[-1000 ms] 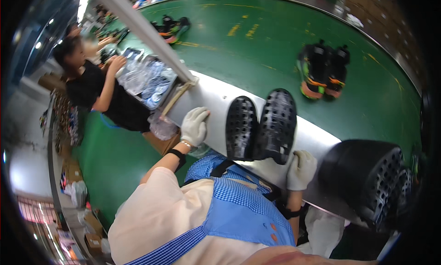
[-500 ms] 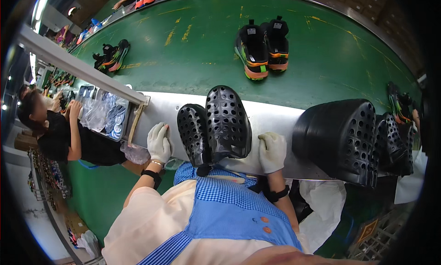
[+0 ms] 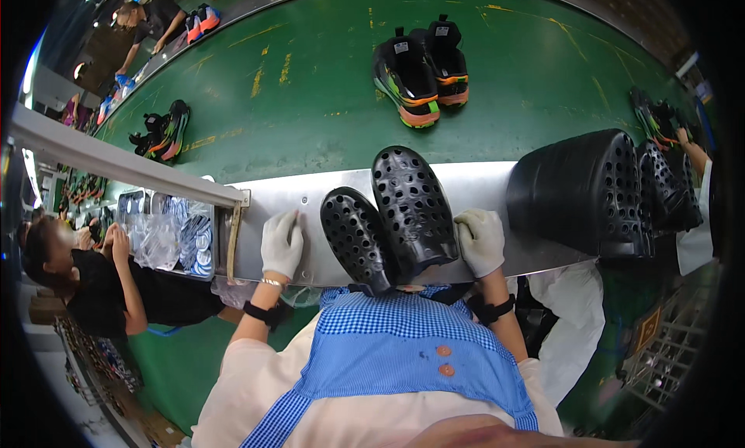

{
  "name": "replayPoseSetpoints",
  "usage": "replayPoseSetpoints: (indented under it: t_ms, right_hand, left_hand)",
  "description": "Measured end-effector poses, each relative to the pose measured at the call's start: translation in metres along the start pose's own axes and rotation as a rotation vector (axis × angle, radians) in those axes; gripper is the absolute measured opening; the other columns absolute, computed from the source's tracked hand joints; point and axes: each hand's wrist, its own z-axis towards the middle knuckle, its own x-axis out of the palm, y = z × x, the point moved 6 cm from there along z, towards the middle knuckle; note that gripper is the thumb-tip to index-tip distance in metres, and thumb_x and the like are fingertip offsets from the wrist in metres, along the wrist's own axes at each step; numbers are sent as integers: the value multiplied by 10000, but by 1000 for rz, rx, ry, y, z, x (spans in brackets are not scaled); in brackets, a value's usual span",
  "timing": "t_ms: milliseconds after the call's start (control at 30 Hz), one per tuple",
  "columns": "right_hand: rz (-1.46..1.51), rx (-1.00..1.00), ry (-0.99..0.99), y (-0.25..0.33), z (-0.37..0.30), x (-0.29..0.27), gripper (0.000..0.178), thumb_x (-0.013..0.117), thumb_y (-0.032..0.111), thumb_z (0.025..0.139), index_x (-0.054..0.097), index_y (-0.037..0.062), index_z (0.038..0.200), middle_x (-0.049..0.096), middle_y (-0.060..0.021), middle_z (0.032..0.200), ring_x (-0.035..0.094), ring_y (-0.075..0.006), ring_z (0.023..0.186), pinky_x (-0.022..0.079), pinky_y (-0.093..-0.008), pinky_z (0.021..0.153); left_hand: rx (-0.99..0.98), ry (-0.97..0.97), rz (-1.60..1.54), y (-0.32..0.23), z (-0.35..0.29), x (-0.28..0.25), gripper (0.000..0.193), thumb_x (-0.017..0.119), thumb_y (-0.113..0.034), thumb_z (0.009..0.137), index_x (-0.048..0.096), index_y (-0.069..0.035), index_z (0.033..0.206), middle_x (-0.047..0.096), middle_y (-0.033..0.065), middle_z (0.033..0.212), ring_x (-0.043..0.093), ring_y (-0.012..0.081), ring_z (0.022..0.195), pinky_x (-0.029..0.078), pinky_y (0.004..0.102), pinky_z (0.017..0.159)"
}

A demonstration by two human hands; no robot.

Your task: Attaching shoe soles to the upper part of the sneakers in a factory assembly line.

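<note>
In the head view, two black moulded forms [image 3: 415,207], glossy, round-toed and punched with round holes, lean side by side at the centre of the frame on a smooth silvery metal ledge [image 3: 279,196]. Left of them, the left hand [image 3: 282,246], in a matte white knit glove, lies on the metal, fingers slightly parted and holding nothing. The right hand [image 3: 480,242], gloved alike, is curled just beside the larger form; whether it grips anything I cannot tell. At right stands a bulky, dull black perforated shell [image 3: 570,192]. At upper centre, a pair of black sneakers [image 3: 411,87] with orange-and-green soles sits on the smooth, yellow-scuffed green surface [image 3: 310,122]
</note>
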Motion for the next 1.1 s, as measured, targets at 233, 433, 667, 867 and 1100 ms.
replayPoseSetpoints:
  t_ms: [233, 433, 667, 867, 1100]
  right_hand:
    - [-29, 10, -59, 9, -4, -1, 96, 635, 26, 762, 687, 82, 820, 687, -84, 882, 615, -313, 831, 474, -417, 763]
    - [-153, 87, -151, 9, -20, -6, 113, 614, -4, 754, 682, 46, 830, 679, -122, 891, 611, -341, 826, 476, -430, 748]
    - [-204, 145, -125, 12, -32, -15, 118, 622, 9, 767, 679, 33, 867, 674, -124, 892, 608, -351, 783, 476, -437, 710]
    - [-173, 156, -120, 12, -29, -18, 118, 623, 10, 767, 674, 44, 868, 671, -122, 883, 609, -342, 791, 475, -438, 709]
    - [-156, 197, -102, 6, -30, -21, 152, 611, 4, 738, 677, 52, 866, 671, -109, 901, 608, -336, 829, 473, -426, 752]
  left_hand:
    - [143, 57, -447, -67, 161, 3, 261, 571, -176, 900, 683, -61, 1106, 680, 135, 1053, 658, 293, 954, 516, 356, 855]
    - [495, 259, -347, -193, 233, 50, 388, 624, -341, 868, 680, -31, 1095, 666, 151, 1050, 645, 322, 969, 510, 354, 884]
    - [513, 722, 253, -248, 259, 111, 525, 592, -455, 765, 719, 16, 958, 690, 236, 971, 668, 372, 918, 527, 417, 834]
    - [604, 968, 345, -249, 267, 127, 601, 569, -476, 746, 698, 57, 992, 690, 230, 938, 653, 355, 851, 518, 406, 774]
    - [657, 956, 310, -252, 273, 138, 559, 592, -446, 715, 700, 57, 932, 689, 243, 897, 655, 362, 820, 519, 402, 748]
